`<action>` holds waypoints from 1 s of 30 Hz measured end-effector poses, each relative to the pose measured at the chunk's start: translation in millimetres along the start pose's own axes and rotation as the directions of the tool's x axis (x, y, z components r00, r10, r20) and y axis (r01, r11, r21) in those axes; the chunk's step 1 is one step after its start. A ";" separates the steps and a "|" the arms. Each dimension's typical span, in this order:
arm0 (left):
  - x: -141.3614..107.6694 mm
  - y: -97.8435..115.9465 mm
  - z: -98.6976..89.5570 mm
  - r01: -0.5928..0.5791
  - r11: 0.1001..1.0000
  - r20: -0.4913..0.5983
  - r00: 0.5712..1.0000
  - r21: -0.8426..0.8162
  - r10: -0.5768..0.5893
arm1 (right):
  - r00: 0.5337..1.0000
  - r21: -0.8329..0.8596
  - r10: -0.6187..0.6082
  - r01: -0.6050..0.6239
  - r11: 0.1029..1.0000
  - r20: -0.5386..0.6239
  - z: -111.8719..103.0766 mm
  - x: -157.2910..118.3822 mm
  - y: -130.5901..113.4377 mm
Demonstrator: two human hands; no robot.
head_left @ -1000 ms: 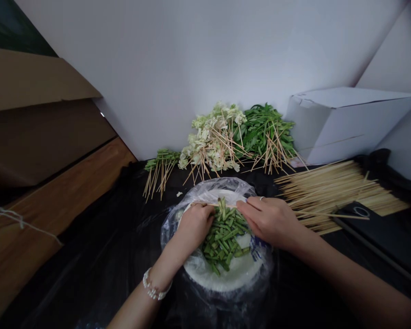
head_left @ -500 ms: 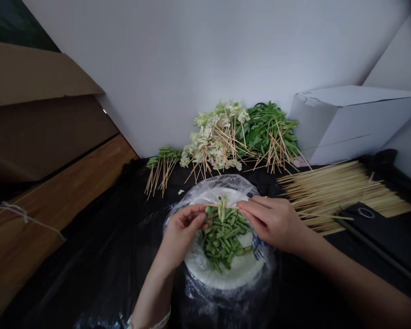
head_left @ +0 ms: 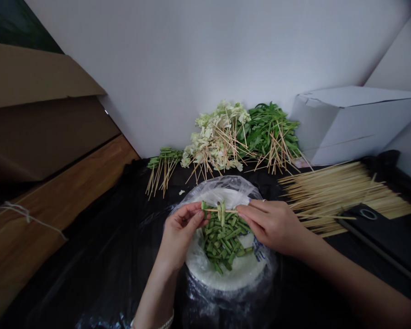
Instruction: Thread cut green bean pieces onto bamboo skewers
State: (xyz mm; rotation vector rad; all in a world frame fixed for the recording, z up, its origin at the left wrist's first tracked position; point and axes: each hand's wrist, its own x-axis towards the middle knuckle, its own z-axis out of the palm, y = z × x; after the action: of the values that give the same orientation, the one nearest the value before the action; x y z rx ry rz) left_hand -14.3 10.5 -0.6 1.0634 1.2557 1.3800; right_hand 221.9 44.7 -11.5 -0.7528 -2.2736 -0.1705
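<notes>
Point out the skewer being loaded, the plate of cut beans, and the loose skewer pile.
skewer (head_left: 226, 210), head view, bare mid-shaft.
plate (head_left: 239, 273), head view, bare near rim.
loose skewer pile (head_left: 335, 192), head view, middle of bundle.

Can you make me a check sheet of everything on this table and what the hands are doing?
Surface: black plastic sheet over the table.
Job's things: plate in a clear bag with cut green bean pieces; a skewer with bean pieces on it.
Clutter: loose skewer pile; finished skewers of beans, pale cabbage, leafy greens.
Hands: left hand pinches a bean piece at the skewer tip; right hand holds the skewer.
Cables: nothing seen.
Surroundings: white wall, white box, brown cardboard.
</notes>
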 end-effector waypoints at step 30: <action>-1.0 -5.9 -2.2 -0.012 0.997 -0.068 0.998 -0.078 0.007 | 1.000 -0.004 -0.002 0.002 1.000 0.025 -1.4 -0.8 -1.6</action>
State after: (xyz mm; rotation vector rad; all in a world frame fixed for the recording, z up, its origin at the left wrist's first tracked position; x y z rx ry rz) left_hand -15.7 9.3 -6.7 0.9773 1.2364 1.4713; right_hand 222.3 42.6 -10.8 -0.7585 -2.2985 -0.1682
